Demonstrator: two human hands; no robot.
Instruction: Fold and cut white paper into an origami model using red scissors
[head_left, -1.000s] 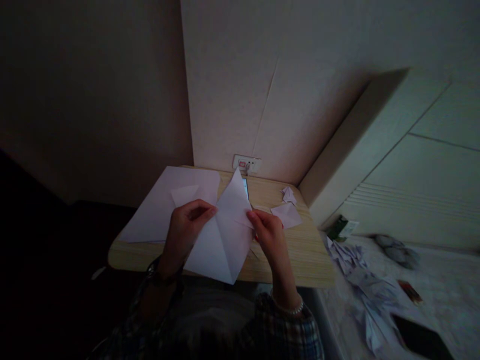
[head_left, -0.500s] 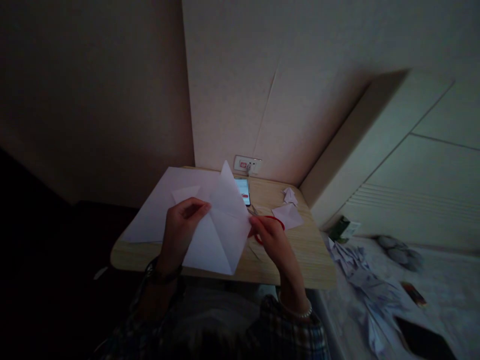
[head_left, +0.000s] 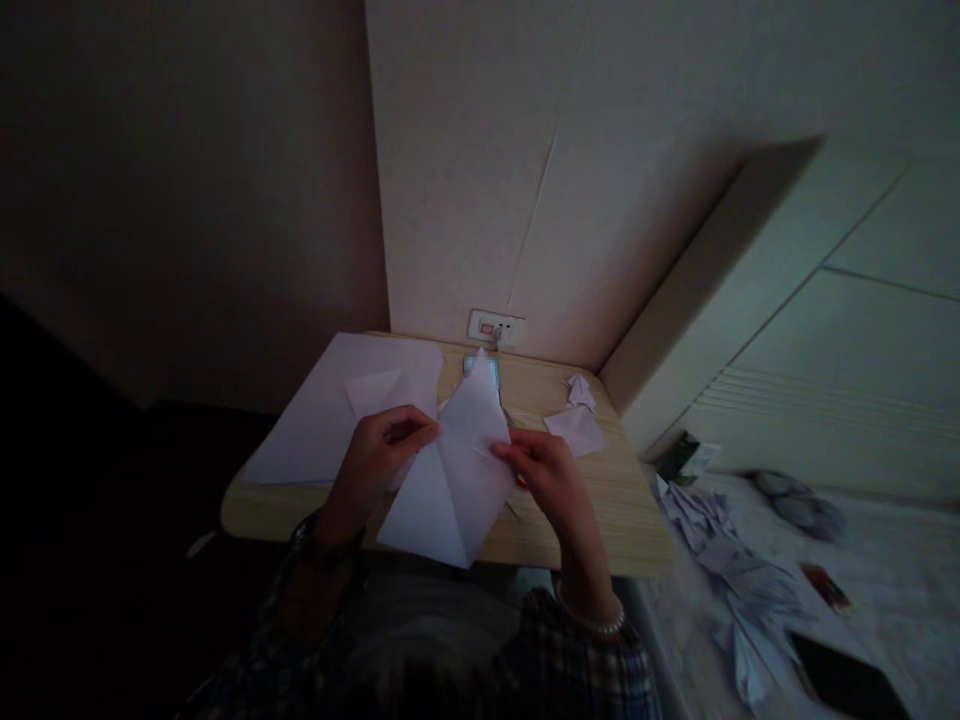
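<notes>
A creased sheet of white paper (head_left: 457,490) is held up between my two hands above the wooden table (head_left: 600,510). My left hand (head_left: 382,450) pinches its left edge, and my right hand (head_left: 544,470) pinches the right edge. Fold lines run across the sheet, and its pointed top stands in front of a phone (head_left: 491,372). Scissors with red handles (head_left: 522,482) lie mostly hidden behind the sheet and my right hand. Left of my hands, a small folded paper piece (head_left: 373,390) rests on larger white sheets (head_left: 307,430).
At the table's right side lie a small folded paper figure (head_left: 579,392) and a paper square (head_left: 576,430). A wall socket (head_left: 495,328) with a plug sits behind the table. On the bed (head_left: 900,600) at right are crumpled papers (head_left: 712,540) and a dark flat object (head_left: 847,675).
The sheet has come nearer and narrowed, its left edge moving right with my left hand. The phone's lower part and more of the scissors are now covered.
</notes>
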